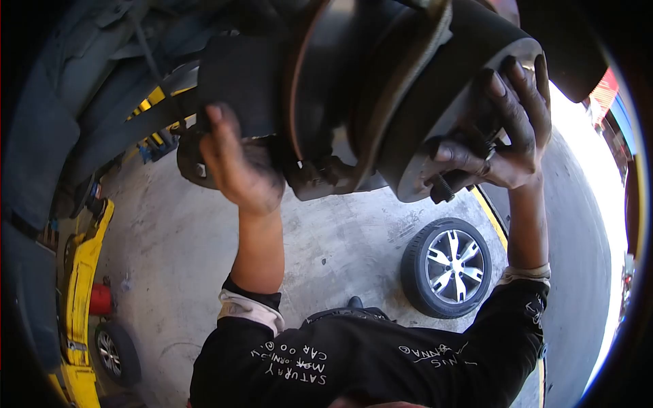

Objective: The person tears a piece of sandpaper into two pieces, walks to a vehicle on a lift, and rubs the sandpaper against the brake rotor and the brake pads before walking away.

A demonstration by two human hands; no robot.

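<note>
Overhead hangs a dark wheel-end assembly with a brake drum (449,81) and a ribbed plate edge (408,75) behind it. My right hand (520,129) is closed over the outer face of the drum, fingertips on its rim and thumb across the middle. Threaded studs (443,187) stick out beside the thumb. My left hand (241,166) is raised against the inner side, next to a dark block-like part (238,81) and a metal lug (194,163). One of its digits points up; its other fingers are hidden in shadow and behind parts.
A removed wheel (454,267) lies on the concrete floor (340,251) below. Another wheel (115,352) is at lower left, near a yellow lift arm (85,279) and a red container (101,299). Dark vehicle underbody fills the upper left.
</note>
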